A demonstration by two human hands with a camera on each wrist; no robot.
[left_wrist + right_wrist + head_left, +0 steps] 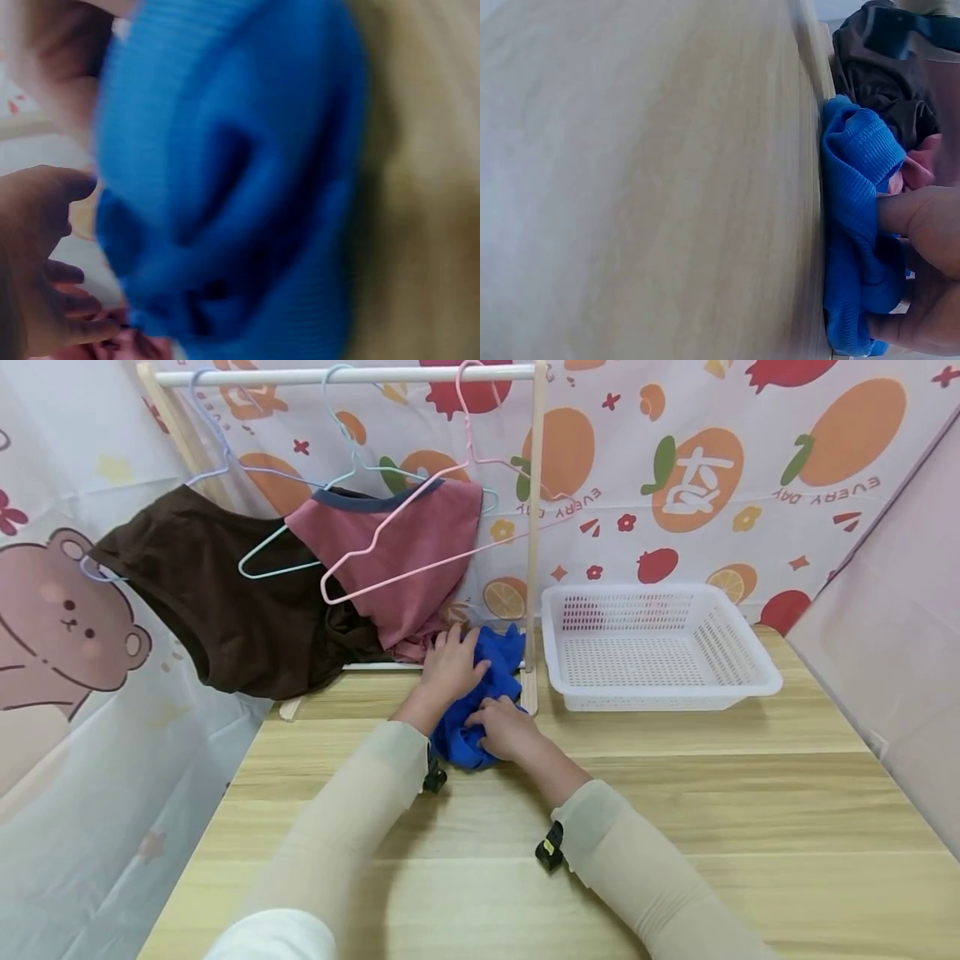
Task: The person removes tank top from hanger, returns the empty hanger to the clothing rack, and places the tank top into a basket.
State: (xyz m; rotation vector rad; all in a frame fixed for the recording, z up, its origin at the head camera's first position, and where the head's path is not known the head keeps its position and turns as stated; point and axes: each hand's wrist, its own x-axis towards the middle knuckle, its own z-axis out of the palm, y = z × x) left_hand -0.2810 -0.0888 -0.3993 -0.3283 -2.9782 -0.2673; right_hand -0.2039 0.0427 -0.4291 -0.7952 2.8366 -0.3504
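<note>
A crumpled blue garment [468, 727] with ribbed bands lies bunched on the table by the foot of the clothes rack. My left hand [450, 664] reaches over its far left side, fingers spread; in the left wrist view these fingers are loosely bent beside the cloth. From the right, my right hand [506, 727] grips the near part. Thumb and fingers [900, 211] dig into the folds in the right wrist view. Just behind the left hand hangs a pink garment [420, 552], and further left a dark brown garment [232, 585].
The rack [534, 527] holds a blue-violet hanger [225, 452], a mint hanger [352, 452] and a bare pink hanger [468, 443] in front of the pink garment. A white perforated basket [558, 681] stands right of the rack. A printed curtain [675, 410] backs the table [675, 802].
</note>
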